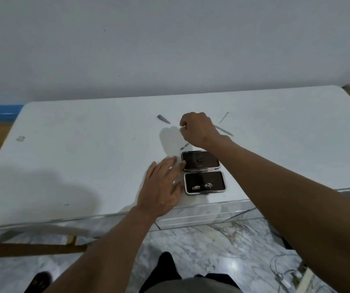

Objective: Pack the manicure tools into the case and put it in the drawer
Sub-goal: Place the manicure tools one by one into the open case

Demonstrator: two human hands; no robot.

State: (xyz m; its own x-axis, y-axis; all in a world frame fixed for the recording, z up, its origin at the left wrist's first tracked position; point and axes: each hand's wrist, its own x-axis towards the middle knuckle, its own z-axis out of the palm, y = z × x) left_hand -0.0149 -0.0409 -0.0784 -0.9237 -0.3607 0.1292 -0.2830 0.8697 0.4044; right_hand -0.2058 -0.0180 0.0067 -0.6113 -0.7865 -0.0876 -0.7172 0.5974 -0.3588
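The black manicure case lies open on the white table [85,157], its far half [203,163] and near half [212,179] side by side. A small silver tool [201,185] sits in the near half. My left hand [161,187] is flat and spread, with its fingertips at the case's left edge. Beyond the case, my right hand [197,129] hovers with its fingers curled; whether it holds anything is hidden. Loose on the table are a grey pointed tool [163,119], a long thin tool [224,131], a fine needle-like tool [224,117] and a short tool [184,145].
A small pale object [20,138] lies near the table's left edge. A white drawer-like front [201,217] sits under the near edge below the case. Marble floor, my feet and some cables [284,271] are below. A wall stands behind the table.
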